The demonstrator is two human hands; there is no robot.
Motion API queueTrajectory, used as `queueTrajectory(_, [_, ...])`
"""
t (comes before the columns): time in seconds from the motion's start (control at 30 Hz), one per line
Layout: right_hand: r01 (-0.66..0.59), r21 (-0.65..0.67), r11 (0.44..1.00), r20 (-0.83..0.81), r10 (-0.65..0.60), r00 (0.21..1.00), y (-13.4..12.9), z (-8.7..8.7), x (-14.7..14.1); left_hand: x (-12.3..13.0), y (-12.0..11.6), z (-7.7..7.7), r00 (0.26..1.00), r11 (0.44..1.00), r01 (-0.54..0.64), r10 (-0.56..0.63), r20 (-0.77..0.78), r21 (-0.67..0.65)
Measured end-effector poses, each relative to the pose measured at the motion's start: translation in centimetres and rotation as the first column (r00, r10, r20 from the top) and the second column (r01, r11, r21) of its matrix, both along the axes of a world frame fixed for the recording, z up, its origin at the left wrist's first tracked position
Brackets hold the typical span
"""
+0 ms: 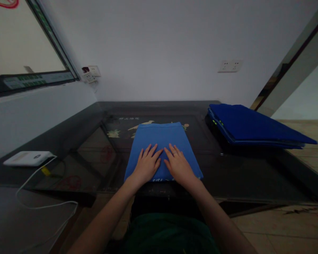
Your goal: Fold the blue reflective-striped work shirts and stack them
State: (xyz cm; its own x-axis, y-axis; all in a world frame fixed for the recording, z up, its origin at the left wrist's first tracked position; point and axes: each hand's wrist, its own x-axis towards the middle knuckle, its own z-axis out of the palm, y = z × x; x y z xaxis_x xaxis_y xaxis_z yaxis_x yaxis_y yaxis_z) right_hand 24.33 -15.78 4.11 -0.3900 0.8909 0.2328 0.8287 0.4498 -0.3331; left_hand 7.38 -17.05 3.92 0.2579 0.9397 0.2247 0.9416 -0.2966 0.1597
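A light blue folded cloth (161, 135) lies flat near the front edge of the dark table, with some white print along its near edge. My left hand (147, 164) rests palm down on its left half, fingers spread. On the right half, my right hand (178, 164) lies flat too, fingers apart, with a ring on one finger. The two hands' index fingertips nearly meet at the middle of the cloth. Neither hand grips anything.
A stack of darker blue folded cloth (249, 125) sits at the table's right, overhanging its edge. A white device (29, 158) with a white cable is at the far left. The glossy table (95, 141) meets the wall behind, which has sockets (230, 66).
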Motion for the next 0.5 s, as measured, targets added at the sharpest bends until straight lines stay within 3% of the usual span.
queueTrajectory(0.17, [-0.023,-0.089,0.996,0.141,0.036,0.989,0.3,-2.1,1.6,-1.7,-0.6,-1.2,0.997,0.993,0.056,-0.06,-0.039,-0.106])
queueTrajectory(0.3, [0.0,-0.062,0.998,0.154,0.009,0.988,0.0,-2.8,3.7,-3.6,-1.3,-1.5,1.0,0.994,-0.003,0.001,-0.015,-0.109])
queueTrajectory(0.5, [0.107,0.006,0.994,0.161,-0.106,0.981,-0.7,-3.1,4.4,-5.0,-2.0,-2.0,0.994,0.988,-0.113,0.111,-0.021,-0.105])
